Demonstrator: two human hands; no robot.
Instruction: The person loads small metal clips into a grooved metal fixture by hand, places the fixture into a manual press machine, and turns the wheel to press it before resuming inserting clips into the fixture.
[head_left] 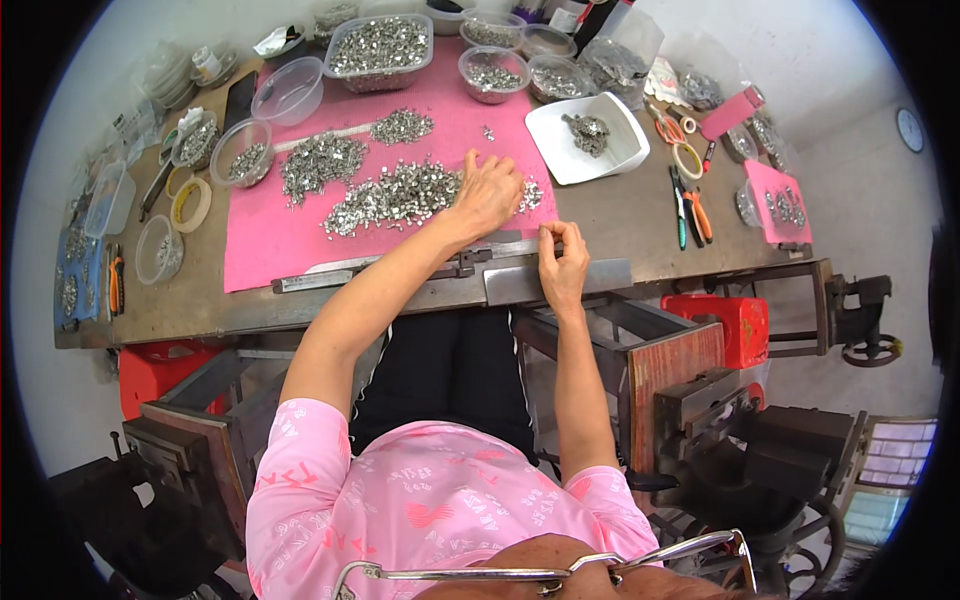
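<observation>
My left hand (487, 193) reaches over the right end of a long pile of small shiny metal pieces (395, 197) on a pink mat (262, 232). Its fingers are bent and slightly apart, with nothing visible held. Near the table's front edge, my right hand (563, 260) has thumb and fingers pinched together. Anything between them is too small to make out. Just below that hand lies a flat grey metal plate (515, 284), beside a long metal bar fixture (320, 281) along the edge. Two more heaps of metal pieces, a larger one (322, 167) and a smaller one (401, 126), lie farther back.
A white tray (553, 165) with dark metal pieces stands right of the mat. Filled plastic tubs (378, 76) line the back. Pliers (700, 215) and tape rolls (190, 205) lie at the sides. Red stools (742, 325) and machines (700, 420) stand below the table.
</observation>
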